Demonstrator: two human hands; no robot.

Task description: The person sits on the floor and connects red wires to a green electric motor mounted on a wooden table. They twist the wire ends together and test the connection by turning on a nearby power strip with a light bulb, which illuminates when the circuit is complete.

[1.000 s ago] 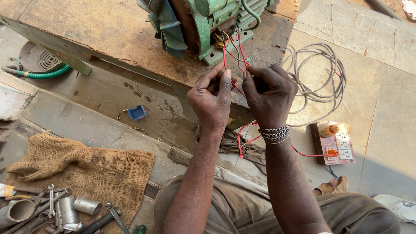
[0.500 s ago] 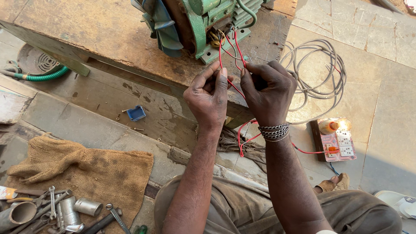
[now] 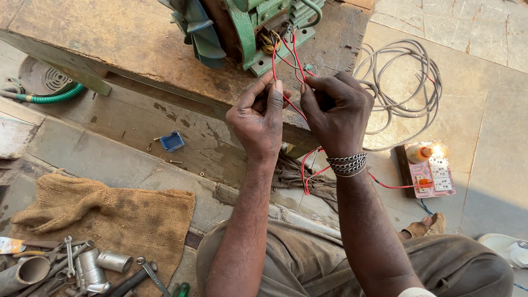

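Both hands are raised close together in front of the person, each one closed in a pinch on the thin red wires. The left hand presses thumb and forefinger on one strand, and the right hand has its fingers curled around the strands beside it, so the two hands almost touch. The wires are kept up and a little tight, it seems so that their ends can be handled in the air, between the fingers. Just above the hands the wires enter the terminal opening of a green motor, which sits on a worn wooden bench. Below the right wrist the red wire hangs down and runs to a small switch board with a lit bulb, lying on the floor to the right of that hand. A coil of grey cable lies right of the hands. Far below the left hand, a burlap sack and some spanners and metal sleeves rest on the ground, well apart but within reach.
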